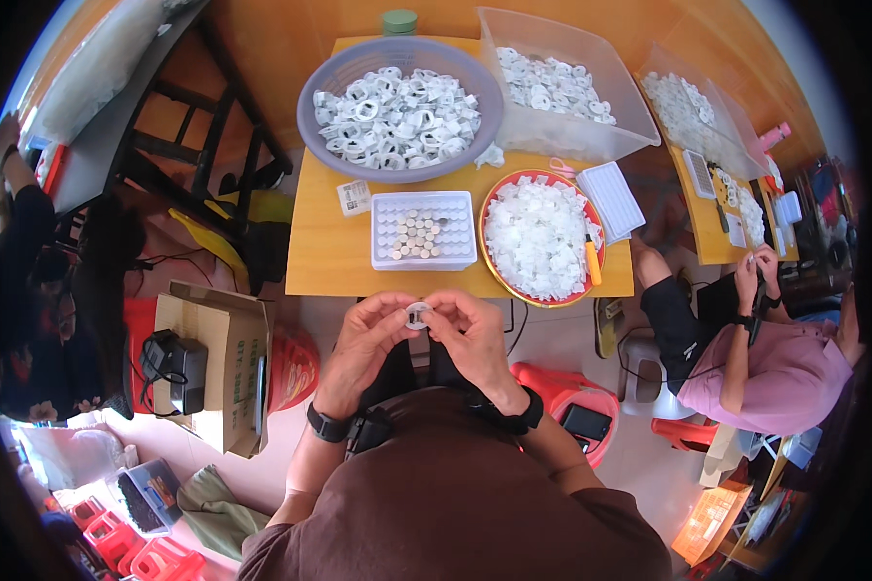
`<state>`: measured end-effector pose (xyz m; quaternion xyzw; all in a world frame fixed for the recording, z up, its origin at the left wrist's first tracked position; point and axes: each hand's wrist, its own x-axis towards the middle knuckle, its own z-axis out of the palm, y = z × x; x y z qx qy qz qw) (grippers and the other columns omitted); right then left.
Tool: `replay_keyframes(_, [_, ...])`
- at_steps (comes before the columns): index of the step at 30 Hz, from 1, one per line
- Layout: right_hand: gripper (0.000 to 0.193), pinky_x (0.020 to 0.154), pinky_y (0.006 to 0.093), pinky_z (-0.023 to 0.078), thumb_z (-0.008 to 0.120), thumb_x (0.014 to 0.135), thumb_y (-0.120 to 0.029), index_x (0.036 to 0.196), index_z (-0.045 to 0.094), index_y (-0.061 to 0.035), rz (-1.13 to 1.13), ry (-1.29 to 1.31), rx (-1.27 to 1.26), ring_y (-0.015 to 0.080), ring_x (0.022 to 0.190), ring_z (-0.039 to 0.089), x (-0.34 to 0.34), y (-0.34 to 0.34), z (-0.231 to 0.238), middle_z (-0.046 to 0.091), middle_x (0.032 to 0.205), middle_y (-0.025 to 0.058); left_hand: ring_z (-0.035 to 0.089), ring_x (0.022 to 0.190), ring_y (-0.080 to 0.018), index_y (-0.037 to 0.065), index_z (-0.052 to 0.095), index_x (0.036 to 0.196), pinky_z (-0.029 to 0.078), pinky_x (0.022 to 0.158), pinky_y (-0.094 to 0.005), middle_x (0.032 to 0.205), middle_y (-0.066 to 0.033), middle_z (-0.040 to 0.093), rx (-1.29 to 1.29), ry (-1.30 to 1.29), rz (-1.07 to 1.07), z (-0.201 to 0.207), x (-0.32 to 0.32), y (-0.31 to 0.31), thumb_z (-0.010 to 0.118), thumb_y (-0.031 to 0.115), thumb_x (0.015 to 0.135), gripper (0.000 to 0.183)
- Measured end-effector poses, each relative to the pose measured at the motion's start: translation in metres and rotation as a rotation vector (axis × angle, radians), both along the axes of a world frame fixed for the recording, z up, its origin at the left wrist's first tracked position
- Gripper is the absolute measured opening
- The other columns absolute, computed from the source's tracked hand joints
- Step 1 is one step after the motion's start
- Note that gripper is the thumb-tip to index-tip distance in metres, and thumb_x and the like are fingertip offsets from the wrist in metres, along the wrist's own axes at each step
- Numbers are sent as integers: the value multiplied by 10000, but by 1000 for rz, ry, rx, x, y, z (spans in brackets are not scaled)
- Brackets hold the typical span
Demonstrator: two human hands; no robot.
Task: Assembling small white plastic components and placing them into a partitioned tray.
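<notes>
Just off the table's front edge, my left hand [368,337] and my right hand [467,334] pinch a small round white plastic part [418,315] between them. Its middle looks dark, and the fingertips cover its sides. Beyond my hands stands a white tray [384,254] with rows of round hollows, several small beige discs [419,232] lying in it. To its right is a red-rimmed round tray [488,259] heaped with clear-white plastic pieces [538,237]. A grey-purple basin [310,126] farther back holds many white ring-shaped parts [397,116].
A clear bin [639,126] of white parts stands back right. White stacked trays [610,198], pink-handled scissors [561,168] and an orange-handled tool [592,261] lie near the round tray. A cardboard box [213,329] is left, a red stool [552,382] right. Another person [775,378] sits at the right.
</notes>
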<state>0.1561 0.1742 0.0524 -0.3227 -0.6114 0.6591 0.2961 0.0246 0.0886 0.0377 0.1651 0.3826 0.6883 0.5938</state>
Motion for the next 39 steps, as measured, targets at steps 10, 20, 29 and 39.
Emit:
replay_keyframes(10, [79, 519, 274, 425, 594, 802, -61, 830, 613, 10, -215, -204, 658, 169, 558, 558, -22, 63, 2, 577, 686, 96, 596, 893, -144, 7, 563, 1067, 519, 768, -273, 993, -75, 607, 24, -103, 77, -2, -8, -8, 560, 102, 867, 222])
replay_keyframes(20, [74, 615, 361, 446, 622, 733, -54, 804, 630, -34, -178, -556, 882, 279, 702, 577, -48, 89, -7, 570, 748, 104, 597, 886, -139, 4, 562, 1066, 515, 760, -259, 1003, -78, 606, 10, -132, 114, -1, -13, -8, 553, 102, 873, 217])
replay_keyframes(29, [85, 641, 358, 460, 583, 729, 30, 806, 609, 9, -103, -321, 902, 305, 713, 575, -42, 92, -4, 564, 770, 135, 600, 880, -131, 13, 555, 1075, 520, 755, -259, 992, -71, 611, 33, -276, 117, 0, -15, -4, 553, 119, 876, 225])
replay_keyframes(39, [136, 556, 307, 458, 604, 716, 72, 828, 572, 1, -38, -17, 732, 262, 638, 580, -24, 10, 27, 586, 752, 122, 604, 860, -130, 9, 570, 1055, 523, 745, -253, 973, -71, 617, 28, -234, 115, 1, -10, 2, 564, 107, 867, 212])
